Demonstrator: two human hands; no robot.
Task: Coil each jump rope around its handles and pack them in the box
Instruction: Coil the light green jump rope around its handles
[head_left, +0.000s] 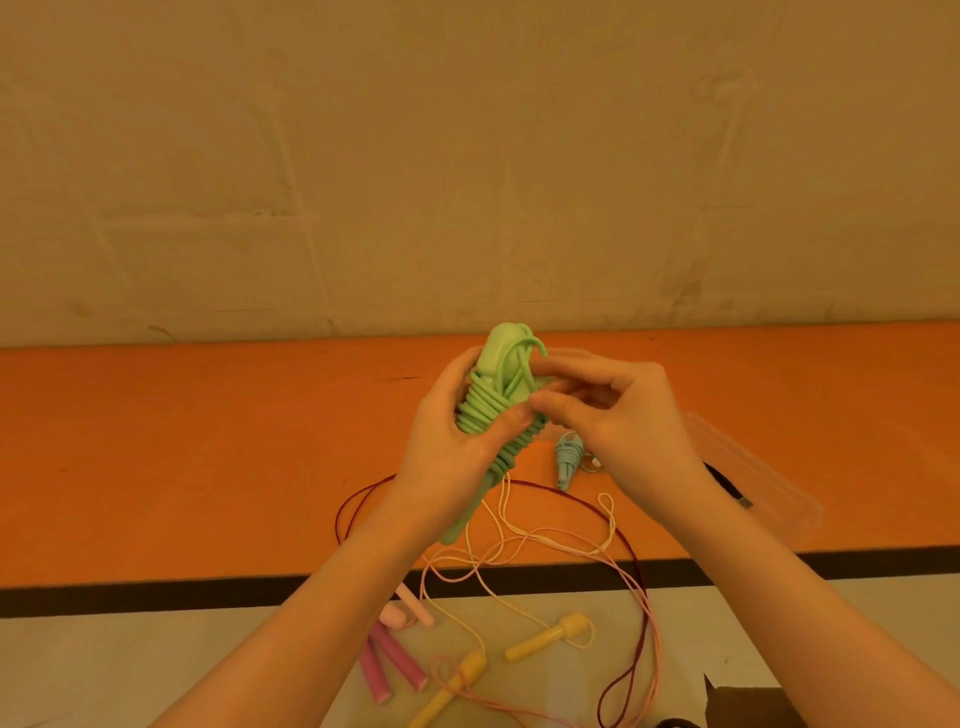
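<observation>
2 hands grip the green jump rope (488, 410), coiled tight around its handles: left hand (447, 457), right hand (623, 415)

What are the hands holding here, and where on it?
The left hand grips the green jump rope around its coiled middle; the right hand pinches the loose rope end near the handle tops.

At your twelve o'clock stands a creased beige wall (467, 156). Below it runs an orange floor (182, 457), then a black stripe (130, 595) towards six o'clock, then pale flooring (130, 670) nearest you.
</observation>
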